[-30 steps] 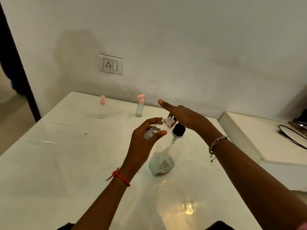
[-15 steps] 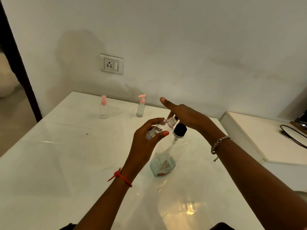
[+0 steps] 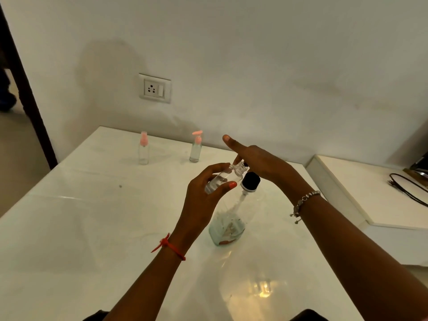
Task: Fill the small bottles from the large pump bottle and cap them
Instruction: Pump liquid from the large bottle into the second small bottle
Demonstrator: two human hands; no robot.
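The large clear pump bottle (image 3: 228, 228) stands mid-table with a little pale liquid at its bottom and a black collar. My right hand (image 3: 259, 161) lies flat over its pump head, fingers straight, forefinger pointing up and left. My left hand (image 3: 203, 195) grips a small clear uncapped bottle (image 3: 220, 180), tilted with its open neck under the pump spout beneath my right palm. The spout itself is hidden. Two more small bottles stand at the back: one with a pink spray cap (image 3: 143, 148) and one with a pink pump cap (image 3: 196, 147).
The white glossy table (image 3: 81, 228) runs to the wall, where a socket plate (image 3: 154, 88) sits. A lower white ledge (image 3: 370, 193) with a black cable (image 3: 407, 188) lies to the right. A dark door frame and open floor are at the left.
Both hands and the bottles hold nearly the same pose; the camera view has shifted slightly.
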